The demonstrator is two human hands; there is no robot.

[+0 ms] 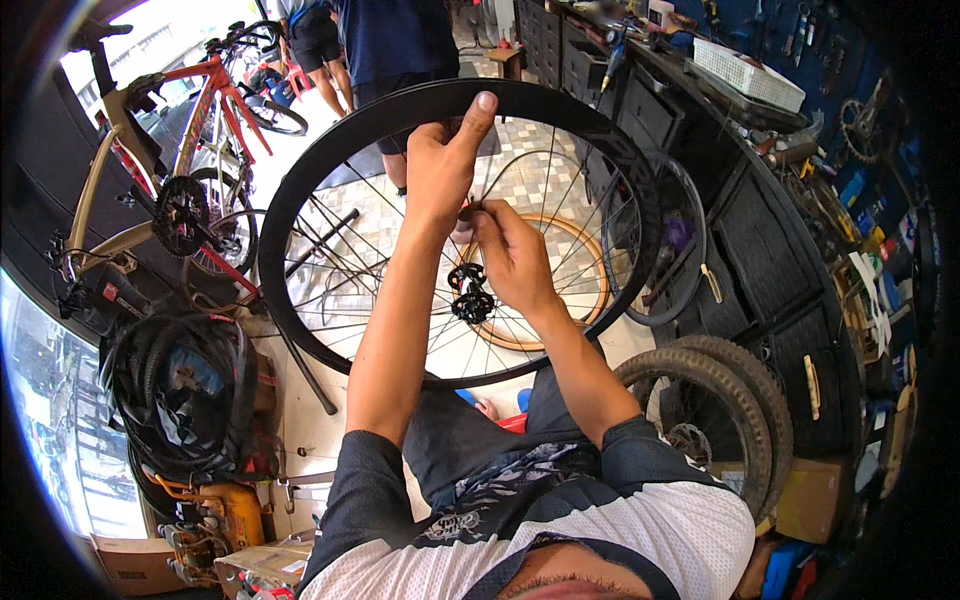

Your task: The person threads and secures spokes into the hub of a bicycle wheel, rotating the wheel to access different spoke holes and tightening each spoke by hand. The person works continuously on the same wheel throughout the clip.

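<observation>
A spoked bicycle wheel with a deep black rim (560, 104) is tilted up in front of me, above my lap. My left hand (443, 165) grips the rim's far side, thumb laid over it and fingers curled round the inner edge. Just below and to the right, my right hand (514, 258) is closed in a pinch among the spokes. A small dark piece shows at its fingertips, too little of it to name. The black hub (470, 294) hangs in the middle, below my right hand.
Bicycle frames (195, 120) stand at the left, above a heap of black tyres (180, 385). Knobby tyres (700, 385) lean at my right. Beyond the wheel stands a person in dark clothes (398, 40). A dark cabinet (740, 220) and tool-covered wall line the right; a tan-rimmed hoop (600, 262) lies on the floor.
</observation>
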